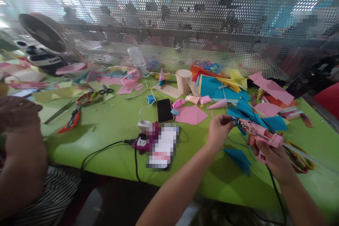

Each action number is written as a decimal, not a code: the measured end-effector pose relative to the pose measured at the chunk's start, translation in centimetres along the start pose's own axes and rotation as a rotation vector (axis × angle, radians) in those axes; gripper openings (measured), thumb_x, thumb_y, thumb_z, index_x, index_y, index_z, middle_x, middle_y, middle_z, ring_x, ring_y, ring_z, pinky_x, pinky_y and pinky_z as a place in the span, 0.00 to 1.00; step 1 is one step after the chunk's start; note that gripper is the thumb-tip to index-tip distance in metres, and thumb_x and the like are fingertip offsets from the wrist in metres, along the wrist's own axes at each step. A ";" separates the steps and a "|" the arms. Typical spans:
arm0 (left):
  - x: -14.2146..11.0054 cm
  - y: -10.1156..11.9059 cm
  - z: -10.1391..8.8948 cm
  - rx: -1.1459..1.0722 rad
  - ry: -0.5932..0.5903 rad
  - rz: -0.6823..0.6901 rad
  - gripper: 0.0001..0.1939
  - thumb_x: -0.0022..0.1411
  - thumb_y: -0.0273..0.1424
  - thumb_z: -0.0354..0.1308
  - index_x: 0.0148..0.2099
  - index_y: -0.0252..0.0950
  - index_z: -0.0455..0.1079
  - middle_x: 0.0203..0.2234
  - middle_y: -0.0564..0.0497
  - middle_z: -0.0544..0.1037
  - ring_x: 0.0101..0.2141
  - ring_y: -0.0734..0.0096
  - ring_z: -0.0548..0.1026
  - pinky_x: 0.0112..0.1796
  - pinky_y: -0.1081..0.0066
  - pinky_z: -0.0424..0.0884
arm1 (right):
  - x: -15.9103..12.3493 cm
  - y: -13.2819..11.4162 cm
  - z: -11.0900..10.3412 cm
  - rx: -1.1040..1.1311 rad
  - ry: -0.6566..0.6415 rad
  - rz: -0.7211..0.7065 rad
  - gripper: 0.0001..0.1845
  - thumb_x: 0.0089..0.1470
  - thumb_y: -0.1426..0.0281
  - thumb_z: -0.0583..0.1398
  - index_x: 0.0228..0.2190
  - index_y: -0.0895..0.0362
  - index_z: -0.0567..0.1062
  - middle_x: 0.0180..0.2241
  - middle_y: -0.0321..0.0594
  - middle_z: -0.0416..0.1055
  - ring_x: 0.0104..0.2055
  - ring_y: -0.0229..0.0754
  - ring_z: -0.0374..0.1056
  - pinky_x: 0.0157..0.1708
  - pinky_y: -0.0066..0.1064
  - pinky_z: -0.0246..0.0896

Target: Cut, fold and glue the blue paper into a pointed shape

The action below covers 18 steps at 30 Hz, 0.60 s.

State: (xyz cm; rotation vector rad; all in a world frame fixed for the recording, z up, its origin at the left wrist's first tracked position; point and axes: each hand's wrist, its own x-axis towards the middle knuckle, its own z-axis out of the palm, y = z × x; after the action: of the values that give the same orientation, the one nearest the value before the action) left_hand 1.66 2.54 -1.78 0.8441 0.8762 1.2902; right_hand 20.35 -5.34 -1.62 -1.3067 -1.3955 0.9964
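My right hand (270, 150) is wrapped round a pink glue gun (261, 132), its nozzle pointing left and a black cord hanging from its handle. My left hand (220, 126) is closed in a pinch at the nozzle tip. A small piece of blue paper (233, 118) shows between its fingertips, partly hidden. Behind the gun lie folded blue paper pieces (245, 107). On the table below my hands rests another folded blue paper (238, 159).
The green table (111, 148) bears a pixelated phone (162, 148), a dark phone (164, 110), a cardboard roll (184, 81), yellow-handled scissors (302, 159), orange-handled pliers (71, 120) and paper scraps. Another person's arm (23, 148) rests at left. A perforated metal screen (169, 17) stands behind.
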 end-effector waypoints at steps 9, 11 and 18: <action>0.1 0.1 0.1 0.005 0.007 -0.003 0.06 0.55 0.19 0.68 0.35 0.33 0.77 0.29 0.51 0.82 0.31 0.73 0.78 0.40 0.71 0.74 | -0.1 -0.2 0.4 -0.002 0.018 -0.011 0.21 0.63 0.49 0.64 0.32 0.53 0.78 0.27 0.39 0.70 0.28 0.42 0.63 0.26 0.35 0.56; 0.0 0.1 0.1 0.010 0.004 0.001 0.06 0.55 0.19 0.68 0.35 0.33 0.77 0.29 0.51 0.82 0.31 0.73 0.78 0.39 0.71 0.74 | -0.2 -0.5 0.6 -0.004 0.010 -0.007 0.21 0.63 0.48 0.63 0.31 0.53 0.78 0.27 0.39 0.70 0.28 0.42 0.62 0.26 0.35 0.55; 0.1 -0.1 0.0 0.029 0.011 0.005 0.07 0.55 0.19 0.68 0.35 0.33 0.77 0.29 0.51 0.82 0.30 0.73 0.78 0.39 0.71 0.75 | 0.1 -0.7 0.3 -0.004 -0.018 -0.041 0.23 0.63 0.48 0.63 0.29 0.54 0.77 0.26 0.40 0.69 0.29 0.43 0.63 0.27 0.36 0.55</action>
State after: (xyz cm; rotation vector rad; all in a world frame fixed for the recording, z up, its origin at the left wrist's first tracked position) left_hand 1.70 2.67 -1.92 0.8626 0.9038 1.2903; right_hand 19.91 -5.32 -1.04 -1.2696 -1.4335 0.9807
